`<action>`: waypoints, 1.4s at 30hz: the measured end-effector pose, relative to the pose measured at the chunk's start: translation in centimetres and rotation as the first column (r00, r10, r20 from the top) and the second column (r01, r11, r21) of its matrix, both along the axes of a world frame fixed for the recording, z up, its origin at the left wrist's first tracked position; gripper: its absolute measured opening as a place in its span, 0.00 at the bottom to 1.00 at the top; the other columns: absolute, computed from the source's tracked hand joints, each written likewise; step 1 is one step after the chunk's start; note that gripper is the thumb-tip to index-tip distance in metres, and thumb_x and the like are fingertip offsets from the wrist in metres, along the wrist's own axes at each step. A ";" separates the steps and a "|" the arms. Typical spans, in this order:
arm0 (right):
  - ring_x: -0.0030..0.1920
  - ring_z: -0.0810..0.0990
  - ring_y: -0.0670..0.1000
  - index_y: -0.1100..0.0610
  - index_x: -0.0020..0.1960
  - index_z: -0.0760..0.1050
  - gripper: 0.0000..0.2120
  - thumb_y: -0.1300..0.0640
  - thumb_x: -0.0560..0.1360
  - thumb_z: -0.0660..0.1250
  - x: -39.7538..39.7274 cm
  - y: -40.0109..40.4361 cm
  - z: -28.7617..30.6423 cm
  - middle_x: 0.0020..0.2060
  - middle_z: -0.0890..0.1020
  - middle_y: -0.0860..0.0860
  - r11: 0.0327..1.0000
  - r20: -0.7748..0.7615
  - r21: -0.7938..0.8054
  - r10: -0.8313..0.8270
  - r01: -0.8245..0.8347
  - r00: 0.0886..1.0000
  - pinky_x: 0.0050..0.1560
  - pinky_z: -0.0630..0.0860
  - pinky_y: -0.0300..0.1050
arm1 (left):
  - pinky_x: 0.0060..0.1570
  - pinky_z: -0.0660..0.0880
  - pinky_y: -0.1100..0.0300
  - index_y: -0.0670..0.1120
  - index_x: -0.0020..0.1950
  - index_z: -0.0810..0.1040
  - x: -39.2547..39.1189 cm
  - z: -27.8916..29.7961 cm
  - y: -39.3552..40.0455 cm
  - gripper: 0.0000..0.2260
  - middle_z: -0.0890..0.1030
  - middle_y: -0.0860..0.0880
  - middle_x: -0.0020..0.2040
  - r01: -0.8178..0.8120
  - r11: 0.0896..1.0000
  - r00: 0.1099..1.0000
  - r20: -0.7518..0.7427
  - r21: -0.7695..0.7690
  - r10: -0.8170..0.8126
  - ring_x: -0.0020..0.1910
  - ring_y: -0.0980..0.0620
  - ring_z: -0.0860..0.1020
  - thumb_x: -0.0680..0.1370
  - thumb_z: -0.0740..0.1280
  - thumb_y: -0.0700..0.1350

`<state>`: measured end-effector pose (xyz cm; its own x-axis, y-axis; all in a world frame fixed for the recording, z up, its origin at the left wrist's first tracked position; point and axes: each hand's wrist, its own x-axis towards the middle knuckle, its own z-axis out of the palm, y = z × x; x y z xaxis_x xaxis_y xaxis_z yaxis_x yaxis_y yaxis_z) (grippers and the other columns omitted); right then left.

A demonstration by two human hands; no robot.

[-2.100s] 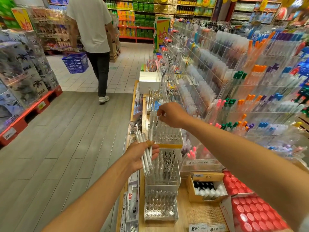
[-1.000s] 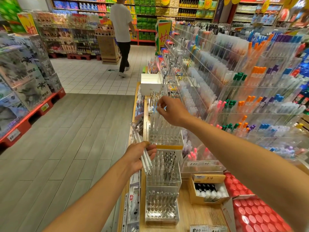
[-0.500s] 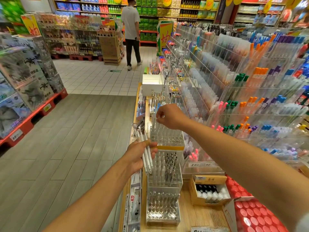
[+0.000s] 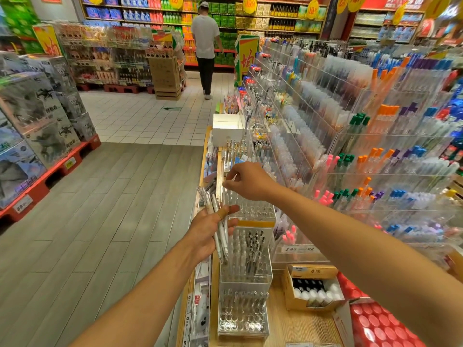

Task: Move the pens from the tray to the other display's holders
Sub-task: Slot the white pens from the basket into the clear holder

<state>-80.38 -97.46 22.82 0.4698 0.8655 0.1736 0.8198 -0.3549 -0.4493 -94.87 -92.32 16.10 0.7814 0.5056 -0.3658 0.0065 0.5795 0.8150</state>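
My left hand (image 4: 209,230) grips a bundle of white pens (image 4: 220,236) that fan up and to the left, just left of a stepped clear acrylic pen holder (image 4: 250,211). Its middle tier (image 4: 248,251) stands full of white and black pens, and the low front tier (image 4: 241,311) shows many bare holes. My right hand (image 4: 249,182) hovers over the top tier's left corner. Its thumb and fingers pinch the top of one white pen (image 4: 226,196) standing upright there.
A cardboard box of small bottles (image 4: 310,289) and a tray of red caps (image 4: 383,326) sit on the wooden counter at right. Tall acrylic racks of coloured pens (image 4: 350,146) rise behind. A white box (image 4: 228,128) lies farther along. A person (image 4: 205,46) stands far down the aisle.
My right hand has shifted left to the top tier's left corner, with a pen under its fingertips. The bundle in my left hand looks thinner than two seconds ago. The person walked farther away.
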 end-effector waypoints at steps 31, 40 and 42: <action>0.34 0.78 0.48 0.58 0.46 0.74 0.06 0.56 0.79 0.65 1.5 -0.5 1.8 0.36 0.79 0.51 0.968 -0.491 0.249 0.158 -0.036 0.857 0.35 0.73 0.40 | 0.30 0.80 0.60 0.39 0.54 0.77 -0.3 -0.5 1.3 0.09 0.82 0.44 0.37 0.020 0.985 1.000 -0.004 -0.172 -0.021 0.31 0.50 0.80 0.84 0.61 0.43; 0.34 0.69 0.41 0.54 0.47 0.68 0.07 0.53 0.80 0.64 2.2 0.5 0.1 0.36 0.72 0.45 0.975 0.035 0.219 -0.026 0.018 0.999 0.31 0.62 0.38 | 0.25 0.77 0.61 0.38 0.56 0.74 -0.5 -1.1 1.4 0.06 0.82 0.42 0.34 0.024 0.981 0.998 -0.057 -0.194 -0.036 0.30 0.49 0.76 0.84 0.60 0.39; 0.35 0.70 0.44 0.55 0.49 0.69 0.07 0.53 0.80 0.64 2.3 0.7 -0.8 0.37 0.74 0.46 0.975 0.039 0.221 -0.030 0.021 0.999 0.31 0.62 0.37 | 0.25 0.77 0.61 0.37 0.53 0.74 -0.5 -1.1 1.5 0.06 0.84 0.41 0.37 0.017 0.984 0.998 -0.058 -0.175 -0.028 0.30 0.49 0.77 0.84 0.61 0.39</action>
